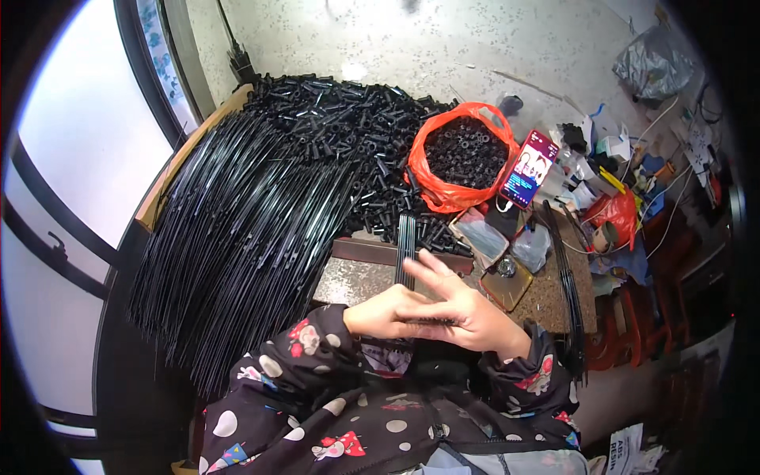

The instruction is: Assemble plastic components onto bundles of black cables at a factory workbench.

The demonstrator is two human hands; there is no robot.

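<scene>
Your work stands partway, judging from how things lie. The bundle of thin black rods (406, 237) is right in front of you, its far length reaching over the brown ledge (364, 251) on the speckled tabletop (348, 279) and its near part running in under your hands. Your left hand (388, 311) appears curled round it, fingers drawn in. Your right hand (467, 311) crosses against the left, its upper fingers straight and spread wide; its lower fingers overlap the left hand, and you cannot tell from here whether they press on the rods. What looks gathered so far is this one bundle, plus a separate sheaf of black rods (566, 277) lying apart along the table's right side; whether that sheaf is finished, the view does not settle. Far more seems left: a broad spread of loose rods (237, 214) fans out on your left, a deep heap of black tubular parts (340, 119) is piled at the back, and the red plastic bag (427, 188) beside it is well filled with small black ring-like pieces (467, 154). No tubular part or ring shows on the visible length of your bundle.
</scene>
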